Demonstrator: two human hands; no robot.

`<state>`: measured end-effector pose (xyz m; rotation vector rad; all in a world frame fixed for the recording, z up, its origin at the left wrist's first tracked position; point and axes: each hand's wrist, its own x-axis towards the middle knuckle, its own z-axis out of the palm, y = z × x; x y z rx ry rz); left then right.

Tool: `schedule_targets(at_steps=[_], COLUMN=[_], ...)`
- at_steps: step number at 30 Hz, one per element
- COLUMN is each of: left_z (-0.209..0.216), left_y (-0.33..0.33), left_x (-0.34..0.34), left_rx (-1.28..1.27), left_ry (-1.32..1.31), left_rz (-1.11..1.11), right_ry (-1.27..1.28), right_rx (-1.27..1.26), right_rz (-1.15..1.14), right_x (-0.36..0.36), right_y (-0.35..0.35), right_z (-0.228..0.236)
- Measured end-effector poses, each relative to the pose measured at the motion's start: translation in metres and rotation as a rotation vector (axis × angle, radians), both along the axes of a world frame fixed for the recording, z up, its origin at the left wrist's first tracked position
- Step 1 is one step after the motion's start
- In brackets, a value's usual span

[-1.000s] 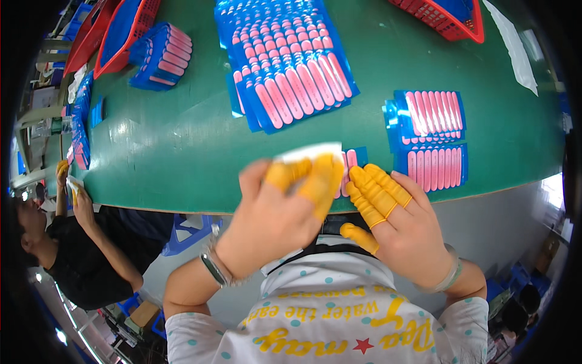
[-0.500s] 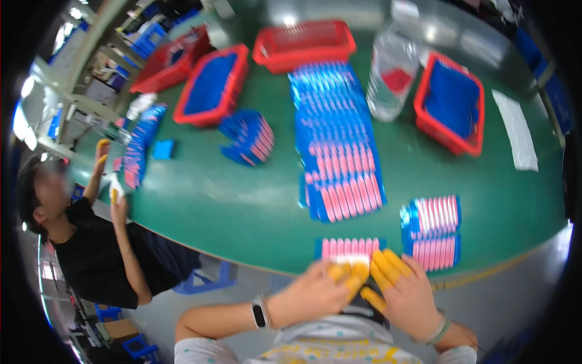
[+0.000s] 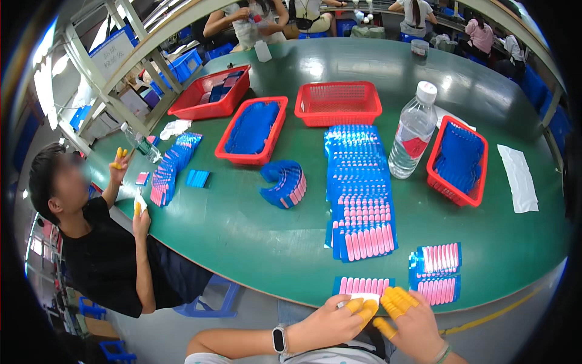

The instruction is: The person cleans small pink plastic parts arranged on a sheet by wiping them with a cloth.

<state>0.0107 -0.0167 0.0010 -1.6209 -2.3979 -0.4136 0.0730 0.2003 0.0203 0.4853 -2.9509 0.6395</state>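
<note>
At the table's near edge lies a blue sheet (image 3: 365, 284) with a row of pink strips. My left hand (image 3: 334, 321), yellow covers on some fingertips, is closed on a folded white cloth (image 3: 367, 298) that overlaps the sheet's near edge. My right hand (image 3: 412, 324), also with yellow finger covers, is beside the sheet's right corner; its fingers are stretched out and the thumb stands apart, with nothing visible between them. To the right lie more pink-striped sheets (image 3: 435, 285). A long overlapping stack of such sheets (image 3: 368, 239) spreads out beyond my hands.
A water bottle (image 3: 412, 133) stands between the long stack and a red basket (image 3: 429, 173) of blue pieces. Other red baskets (image 3: 338, 123) are farther back. A curled bundle of blue sheets (image 3: 282, 195) sits left of the stack. At left, a co-worker (image 3: 109, 255) holds something white.
The view has tilted up, showing more of the far table and people behind it. My right fingers have drawn slightly away from my left hand. The co-worker's far hand is raised higher.
</note>
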Motion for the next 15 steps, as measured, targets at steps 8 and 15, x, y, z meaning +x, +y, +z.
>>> schedule_targets(at_steps=[8, 15], left_z=[0.011, -0.005], left_y=[0.029, -0.001], left_x=[-0.05, -0.009], left_rx=[-0.002, -0.056], left_ry=[0.083, 0.052], left_rz=[0.042, -0.01], right_ry=[0.019, -0.007], right_rx=[0.124, 0.02], right_rz=[-0.066, -0.115], right_x=[0.002, -0.007], right_y=[-0.005, 0.002], right_z=[0.006, -0.003])
